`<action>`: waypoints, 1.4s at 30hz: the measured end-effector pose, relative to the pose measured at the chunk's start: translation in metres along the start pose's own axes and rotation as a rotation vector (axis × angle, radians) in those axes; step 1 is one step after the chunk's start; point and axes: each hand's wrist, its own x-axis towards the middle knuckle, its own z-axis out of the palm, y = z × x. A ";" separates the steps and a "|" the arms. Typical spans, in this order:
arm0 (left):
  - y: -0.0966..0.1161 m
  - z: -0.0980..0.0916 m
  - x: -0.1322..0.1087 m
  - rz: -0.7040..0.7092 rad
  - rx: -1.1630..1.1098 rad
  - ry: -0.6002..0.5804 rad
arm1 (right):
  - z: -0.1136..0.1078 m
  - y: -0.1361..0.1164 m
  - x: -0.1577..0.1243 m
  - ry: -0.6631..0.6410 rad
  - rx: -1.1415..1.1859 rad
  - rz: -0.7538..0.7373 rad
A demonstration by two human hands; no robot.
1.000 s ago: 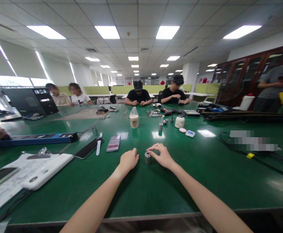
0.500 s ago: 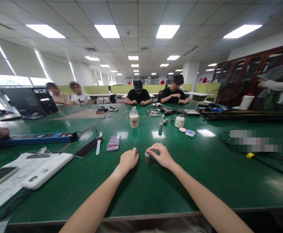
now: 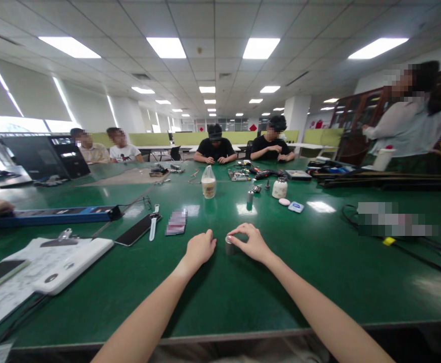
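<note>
Here, our right hand (image 3: 255, 243) pinches the top of the metal cylinder (image 3: 229, 248) at our twelve o'clock; at the cylinder's nine, our left hand (image 3: 200, 248) curls closed, its palm hidden.

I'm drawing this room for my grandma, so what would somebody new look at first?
Probably the two bare hands near the middle of the big green table: the right hand has its fingertips at the top of a small metal cylinder, and the left hand rests beside it. Farther back stands a whitish tub in a clear bag, and bright ceiling lights shine overhead.
</note>
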 end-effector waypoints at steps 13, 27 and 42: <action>0.001 -0.002 0.000 -0.010 -0.005 -0.015 | -0.002 0.029 0.007 0.104 -0.099 0.135; 0.003 -0.004 -0.001 -0.015 0.011 -0.014 | 0.005 0.056 0.001 -0.061 -0.243 0.266; 0.003 -0.005 -0.002 -0.019 0.002 -0.019 | 0.002 0.051 0.002 -0.051 -0.239 0.273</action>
